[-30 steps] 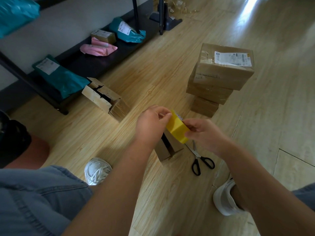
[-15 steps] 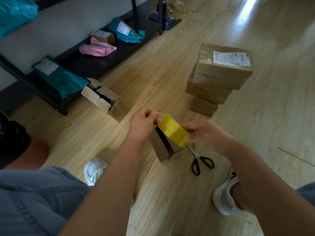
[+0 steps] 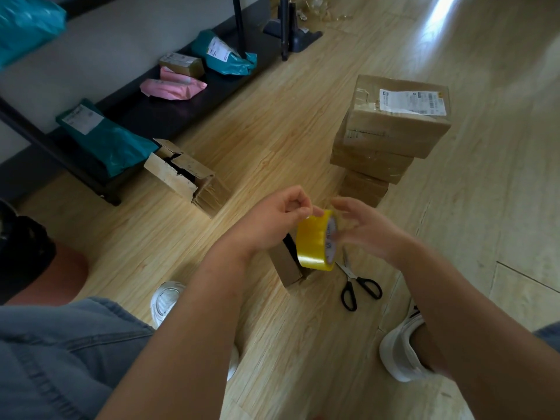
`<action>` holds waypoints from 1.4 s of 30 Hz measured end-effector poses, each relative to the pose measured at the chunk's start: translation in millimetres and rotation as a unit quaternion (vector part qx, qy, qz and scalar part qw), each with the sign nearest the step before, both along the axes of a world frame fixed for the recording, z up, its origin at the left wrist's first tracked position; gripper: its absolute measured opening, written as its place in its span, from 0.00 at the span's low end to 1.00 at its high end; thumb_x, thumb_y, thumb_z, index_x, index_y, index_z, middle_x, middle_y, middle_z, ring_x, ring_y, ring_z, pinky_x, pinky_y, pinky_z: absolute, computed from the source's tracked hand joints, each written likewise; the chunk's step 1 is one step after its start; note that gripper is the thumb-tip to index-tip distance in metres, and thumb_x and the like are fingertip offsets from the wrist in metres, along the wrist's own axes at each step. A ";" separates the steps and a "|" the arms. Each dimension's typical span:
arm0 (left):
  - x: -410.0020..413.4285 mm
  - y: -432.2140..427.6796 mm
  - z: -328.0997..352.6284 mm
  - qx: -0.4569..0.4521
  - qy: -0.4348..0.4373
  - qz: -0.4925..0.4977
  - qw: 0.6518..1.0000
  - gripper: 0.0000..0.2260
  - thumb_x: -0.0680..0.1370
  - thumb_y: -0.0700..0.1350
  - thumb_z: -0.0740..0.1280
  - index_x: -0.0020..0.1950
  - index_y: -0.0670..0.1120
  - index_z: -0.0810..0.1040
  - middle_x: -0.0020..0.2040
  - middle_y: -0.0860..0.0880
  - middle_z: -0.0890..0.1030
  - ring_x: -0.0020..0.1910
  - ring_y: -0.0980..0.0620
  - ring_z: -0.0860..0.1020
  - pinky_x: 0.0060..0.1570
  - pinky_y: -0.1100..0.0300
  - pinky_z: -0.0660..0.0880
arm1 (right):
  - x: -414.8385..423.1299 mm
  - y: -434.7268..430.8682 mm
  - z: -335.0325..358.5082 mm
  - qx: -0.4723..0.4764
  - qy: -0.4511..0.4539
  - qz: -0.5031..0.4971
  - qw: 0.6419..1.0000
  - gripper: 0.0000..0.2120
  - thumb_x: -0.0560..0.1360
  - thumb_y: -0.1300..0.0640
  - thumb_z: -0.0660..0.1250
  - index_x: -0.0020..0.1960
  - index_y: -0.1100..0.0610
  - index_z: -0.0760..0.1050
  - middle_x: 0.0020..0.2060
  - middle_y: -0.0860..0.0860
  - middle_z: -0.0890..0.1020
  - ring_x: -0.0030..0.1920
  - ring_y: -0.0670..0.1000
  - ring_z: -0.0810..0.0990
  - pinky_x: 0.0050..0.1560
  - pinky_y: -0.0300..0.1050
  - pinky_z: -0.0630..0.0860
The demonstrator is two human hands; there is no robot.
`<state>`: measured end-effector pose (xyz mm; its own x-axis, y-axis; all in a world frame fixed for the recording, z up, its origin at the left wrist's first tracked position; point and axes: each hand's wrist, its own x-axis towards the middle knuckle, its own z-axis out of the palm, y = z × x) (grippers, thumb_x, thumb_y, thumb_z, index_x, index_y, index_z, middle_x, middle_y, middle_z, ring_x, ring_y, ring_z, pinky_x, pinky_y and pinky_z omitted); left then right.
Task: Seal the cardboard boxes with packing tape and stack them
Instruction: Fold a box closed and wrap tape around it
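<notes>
Tape (image 3: 313,241) sits between the fingers, with the open box (image 3: 286,268) just below them. Left fingers (image 3: 303,209) pinch its top edge. Right fingers (image 3: 348,204) are spread and blurred, grip unclear. Best to steady the roll, then peel the strip slowly and untwisted.

Your right hand (image 3: 363,234) is blurred, so you can't tell whether its fingers grip the tape (image 3: 313,241) or only brush it. Your left hand (image 3: 269,225) and the tape cover most of the box (image 3: 285,268) below them. The blade tips of the scissors (image 3: 353,277) vanish behind the tape. The label (image 3: 412,101) atop the stack (image 3: 378,159) has print too small to read. The teal bag (image 3: 27,22) at top left is cut off by the edge.
</notes>
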<state>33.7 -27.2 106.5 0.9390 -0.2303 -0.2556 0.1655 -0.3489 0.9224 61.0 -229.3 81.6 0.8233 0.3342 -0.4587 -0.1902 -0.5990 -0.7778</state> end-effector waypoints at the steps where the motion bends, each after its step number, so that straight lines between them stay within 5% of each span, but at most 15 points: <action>1: 0.0 -1.1 2.0 -0.019 0.002 -0.019 1.000 0.04 0.82 0.38 0.63 0.52 0.37 0.74 0.57 0.50 0.84 0.58 0.55 0.80 0.57 0.61 0.75 | 2.3 0.4 -3.5 0.002 0.020 0.007 1.000 0.32 0.73 0.65 0.73 0.74 0.50 0.69 0.65 0.46 0.76 0.64 0.48 0.75 0.62 0.46 0.74; 4: 0.6 1.6 3.3 -0.038 0.009 -0.035 0.999 0.03 0.81 0.38 0.65 0.48 0.42 0.77 0.58 0.49 0.82 0.60 0.56 0.79 0.57 0.65 0.74 | 4.9 -0.9 -9.3 -0.014 0.021 -0.023 0.999 0.13 0.76 0.62 0.70 0.58 0.52 0.80 0.51 0.52 0.84 0.55 0.54 0.82 0.59 0.53 0.78; 6: 0.1 8.3 1.4 -0.020 0.003 -0.018 1.000 0.04 0.80 0.40 0.67 0.46 0.46 0.79 0.54 0.44 0.82 0.53 0.56 0.79 0.53 0.65 0.73 | 3.3 -1.0 -9.9 -0.003 0.011 -0.049 0.999 0.07 0.75 0.62 0.71 0.51 0.52 0.80 0.47 0.53 0.84 0.52 0.54 0.82 0.58 0.54 0.77; 11: -1.7 21.5 -10.3 0.009 0.016 0.060 0.998 0.04 0.79 0.41 0.69 0.45 0.47 0.82 0.34 0.53 0.78 0.34 0.58 0.75 0.38 0.64 0.71 | -3.6 -0.2 -12.7 0.014 0.005 -0.103 0.995 0.17 0.72 0.62 0.75 0.51 0.49 0.70 0.47 0.52 0.78 0.47 0.51 0.78 0.50 0.49 0.75; 14: -2.5 20.9 -16.7 -0.024 0.052 0.079 0.995 0.04 0.80 0.38 0.66 0.50 0.42 0.80 0.43 0.43 0.84 0.39 0.50 0.82 0.44 0.56 0.78 | -6.4 4.1 -10.7 -0.005 -0.009 -0.088 0.996 0.22 0.69 0.59 0.78 0.57 0.50 0.71 0.48 0.49 0.78 0.48 0.49 0.79 0.46 0.44 0.76; 19: -3.2 14.7 -21.1 -0.098 0.096 0.129 0.982 0.08 0.79 0.42 0.67 0.50 0.37 0.83 0.49 0.40 0.85 0.49 0.45 0.83 0.55 0.54 0.80 | -11.1 10.4 -7.3 -0.049 -0.070 -0.044 0.995 0.20 0.69 0.54 0.79 0.52 0.50 0.71 0.45 0.46 0.77 0.45 0.45 0.78 0.42 0.41 0.74; 21: -4.3 11.9 -23.0 -0.082 0.091 0.154 0.980 0.11 0.76 0.46 0.72 0.49 0.38 0.83 0.47 0.41 0.85 0.46 0.48 0.83 0.53 0.55 0.80 | -13.2 11.6 -6.5 -0.040 -0.077 -0.052 0.995 0.20 0.69 0.54 0.80 0.49 0.46 0.69 0.45 0.45 0.76 0.44 0.44 0.78 0.42 0.41 0.74; 24: -4.3 7.1 -27.1 -0.021 0.061 0.182 0.981 0.10 0.72 0.39 0.76 0.49 0.37 0.80 0.45 0.38 0.84 0.42 0.49 0.83 0.49 0.53 0.81 | -14.9 16.0 -5.1 -0.065 -0.090 -0.038 0.993 0.22 0.67 0.51 0.81 0.49 0.46 0.68 0.45 0.45 0.77 0.45 0.45 0.78 0.44 0.43 0.76; 29: 3.2 1.9 -29.0 0.010 0.011 0.248 0.969 0.07 0.74 0.31 0.69 0.45 0.42 0.75 0.43 0.38 0.82 0.43 0.39 0.83 0.47 0.45 0.82 | -20.1 24.6 2.6 -0.040 -0.059 0.013 0.997 0.15 0.69 0.47 0.78 0.48 0.49 0.75 0.40 0.47 0.80 0.40 0.46 0.79 0.41 0.45 0.76; 34: 14.7 7.6 -25.2 0.022 -0.026 0.255 0.966 0.10 0.75 0.29 0.67 0.43 0.44 0.72 0.39 0.44 0.78 0.37 0.45 0.81 0.45 0.40 0.81 | -23.1 28.6 5.5 0.030 -0.046 0.027 0.998 0.14 0.76 0.46 0.71 0.43 0.58 0.78 0.30 0.45 0.74 0.29 0.41 0.71 0.34 0.41 0.68; 42: 19.3 14.1 -26.3 0.023 -0.049 0.302 0.952 0.09 0.79 0.33 0.66 0.43 0.44 0.70 0.47 0.42 0.78 0.40 0.45 0.85 0.40 0.53 0.83 | -28.6 36.1 -15.0 0.007 -0.028 -0.082 0.996 0.24 0.75 0.38 0.69 0.32 0.53 0.67 0.27 0.49 0.67 0.26 0.46 0.66 0.30 0.43 0.62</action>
<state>53.0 -13.0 80.2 0.9164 0.3683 -0.1567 0.2627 -0.2579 0.9298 32.4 -193.2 66.6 0.8914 0.1996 -0.4070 -0.2404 -0.5530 -0.7978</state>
